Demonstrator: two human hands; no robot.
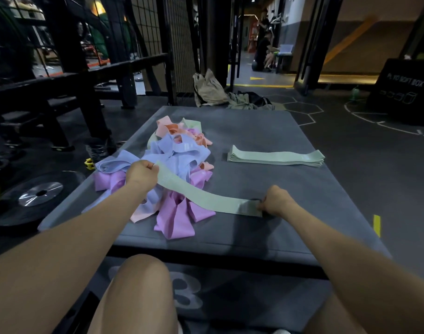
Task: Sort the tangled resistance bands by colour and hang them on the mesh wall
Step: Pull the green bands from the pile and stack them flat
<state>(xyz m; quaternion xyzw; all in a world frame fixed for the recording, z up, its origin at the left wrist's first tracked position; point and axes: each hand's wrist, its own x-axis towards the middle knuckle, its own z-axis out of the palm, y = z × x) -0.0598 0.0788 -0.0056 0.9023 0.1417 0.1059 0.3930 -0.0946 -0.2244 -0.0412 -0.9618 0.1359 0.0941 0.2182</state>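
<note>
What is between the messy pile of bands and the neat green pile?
Only bare grey mat lies between the tangled pile and the stacked green bands in the head view.

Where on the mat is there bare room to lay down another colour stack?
Bare mat lies beyond the green stack, and between that stack and the right hand. The left side is crowded by the tangled pile.

Grey desk [278, 189] in the middle, black weight plate [37, 192] on the floor left of the desk, beige bag [209, 89] beyond its far edge, black plyo box [404, 90] far right of it
</note>
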